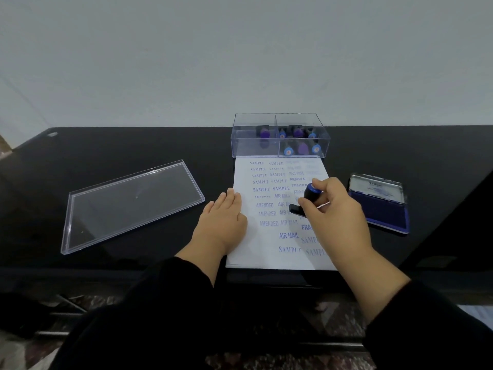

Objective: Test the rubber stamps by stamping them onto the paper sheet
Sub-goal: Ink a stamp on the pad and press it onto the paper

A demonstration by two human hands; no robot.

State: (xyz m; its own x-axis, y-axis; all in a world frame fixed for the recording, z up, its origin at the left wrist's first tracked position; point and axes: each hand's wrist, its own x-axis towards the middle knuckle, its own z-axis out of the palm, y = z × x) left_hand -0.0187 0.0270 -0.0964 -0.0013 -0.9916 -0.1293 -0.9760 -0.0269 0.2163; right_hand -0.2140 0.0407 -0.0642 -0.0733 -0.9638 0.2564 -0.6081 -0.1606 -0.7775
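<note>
A white paper sheet [266, 252] lies on the black table, covered with blue prints such as SAMPLE, AIR MAIL, AMENDED and FRAGILE. My right hand [333, 212] grips a black rubber stamp [306, 196] with a blue cap, its base down on the sheet's right half. My left hand [222, 217] rests flat with straight fingers on the sheet's left edge. An open blue ink pad [381, 212] sits just right of the sheet. Several more stamps lie in a clear box [280, 137] behind the sheet.
The box's clear lid [130, 204] lies upturned on the table to the left. The black table [106, 150] ends at a pale wall behind and at its front edge near my sleeves.
</note>
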